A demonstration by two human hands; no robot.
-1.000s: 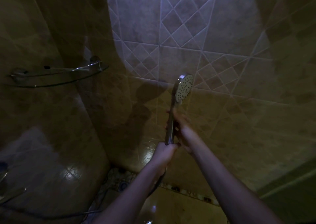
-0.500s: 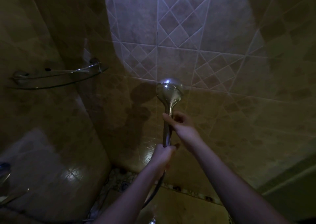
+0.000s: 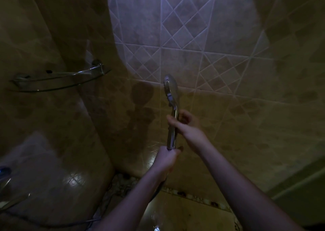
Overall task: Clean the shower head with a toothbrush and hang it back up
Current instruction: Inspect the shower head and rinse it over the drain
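A chrome shower head [image 3: 171, 90] stands upright in front of the tiled wall, its spray face turned to the left and seen edge-on. My left hand [image 3: 167, 158] grips the bottom end of its handle, where the hose leaves downward. My right hand [image 3: 184, 125] wraps its fingers round the handle just under the head. No toothbrush is visible in the dim light.
A glass corner shelf [image 3: 58, 82] with a chrome rail hangs on the left wall. A chrome tap [image 3: 5, 176] shows at the lower left edge, with the hose [image 3: 70, 223] trailing along the floor. Tiled walls close in ahead and to both sides.
The shower head has been twisted about its handle: its nozzle face pointed right, then away from me, and now faces left. Both hands stay on the handle.
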